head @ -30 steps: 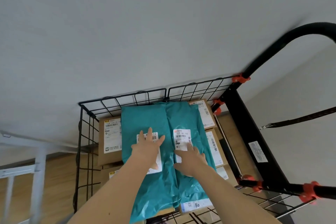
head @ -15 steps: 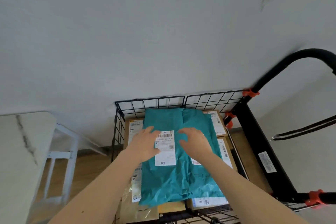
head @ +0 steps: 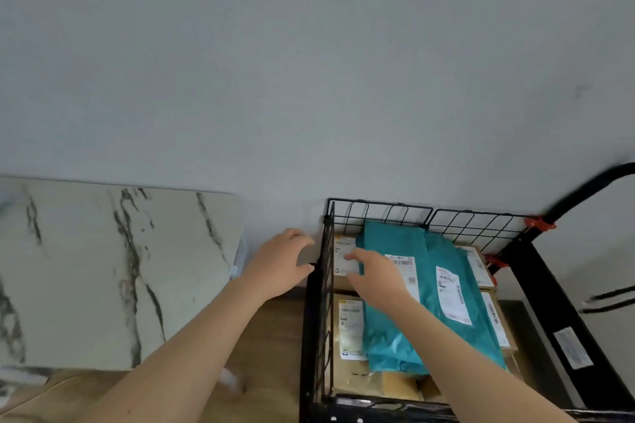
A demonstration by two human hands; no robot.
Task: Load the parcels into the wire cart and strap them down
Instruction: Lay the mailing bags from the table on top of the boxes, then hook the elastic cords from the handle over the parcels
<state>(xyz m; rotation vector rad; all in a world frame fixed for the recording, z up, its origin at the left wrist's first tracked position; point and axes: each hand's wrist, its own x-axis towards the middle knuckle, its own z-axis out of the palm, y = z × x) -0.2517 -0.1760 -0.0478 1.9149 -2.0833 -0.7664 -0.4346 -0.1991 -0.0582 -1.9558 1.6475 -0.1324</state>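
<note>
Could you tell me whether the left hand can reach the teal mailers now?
Probably not directly: the left hand sits outside the cart's wire side panel, which stands between it and the teal mailers.

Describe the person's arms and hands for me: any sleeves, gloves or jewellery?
The left forearm and right forearm are bare to the frame's edge; no sleeve shows. The left hand and right hand wear no gloves, watch, bracelet or visible ring, though blur could hide a thin one.

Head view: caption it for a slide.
Right hand over teal mailers stacked on cardboard boxes in the wire cart; left hand outside its left wall, beside a marble table.
</note>
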